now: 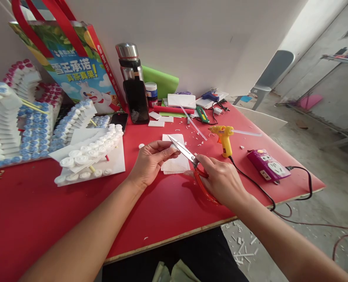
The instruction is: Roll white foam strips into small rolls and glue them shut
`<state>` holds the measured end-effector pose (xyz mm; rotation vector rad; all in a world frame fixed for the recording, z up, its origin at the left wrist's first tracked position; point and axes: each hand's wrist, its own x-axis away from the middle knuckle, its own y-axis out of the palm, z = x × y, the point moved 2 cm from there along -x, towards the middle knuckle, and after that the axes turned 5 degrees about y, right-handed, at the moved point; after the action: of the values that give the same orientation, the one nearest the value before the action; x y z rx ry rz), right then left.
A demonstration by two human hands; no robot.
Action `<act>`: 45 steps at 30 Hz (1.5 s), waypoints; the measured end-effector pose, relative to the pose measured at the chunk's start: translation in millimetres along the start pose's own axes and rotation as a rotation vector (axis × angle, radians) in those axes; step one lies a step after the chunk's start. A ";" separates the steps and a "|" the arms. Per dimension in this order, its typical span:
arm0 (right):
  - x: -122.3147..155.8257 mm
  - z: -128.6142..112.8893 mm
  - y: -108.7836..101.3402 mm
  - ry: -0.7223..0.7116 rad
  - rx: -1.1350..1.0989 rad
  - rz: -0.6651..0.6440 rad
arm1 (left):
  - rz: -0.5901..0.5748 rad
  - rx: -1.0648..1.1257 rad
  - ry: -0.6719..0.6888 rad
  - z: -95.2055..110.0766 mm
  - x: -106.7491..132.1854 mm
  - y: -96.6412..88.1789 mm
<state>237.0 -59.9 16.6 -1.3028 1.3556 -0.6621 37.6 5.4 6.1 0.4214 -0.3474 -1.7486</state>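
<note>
My right hand (221, 176) grips a pair of scissors (185, 152) by its orange-red handles, with the blades pointing up and left. At the blades, my left hand (154, 160) pinches a small white piece (173, 146), mostly covered by the fingers; its kind is unclear. Under the blades lies a stack of thin white sheets (174, 166) on the red table. To the left stands a white board structure (115, 156) with rows of white rolled rosettes. One loose white rosette (141, 146) rests beside my left hand.
A yellow glue gun (224, 141) and a purple power strip (268, 166) with cables lie on the right. At the back are a phone (135, 102), a steel flask (127, 53) and a colourful bag (74, 70). Blue-and-white rosette models (35, 129) stand left. White scraps (202, 137) are scattered about.
</note>
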 end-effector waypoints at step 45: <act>-1.3 5.4 -11.3 -0.046 -0.163 -0.043 | -0.090 0.097 -0.159 2.3 1.4 -0.8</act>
<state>245.4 -59.9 25.9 -1.4723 1.3703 -0.5566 35.6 4.2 7.6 0.3728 -0.5353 -1.8636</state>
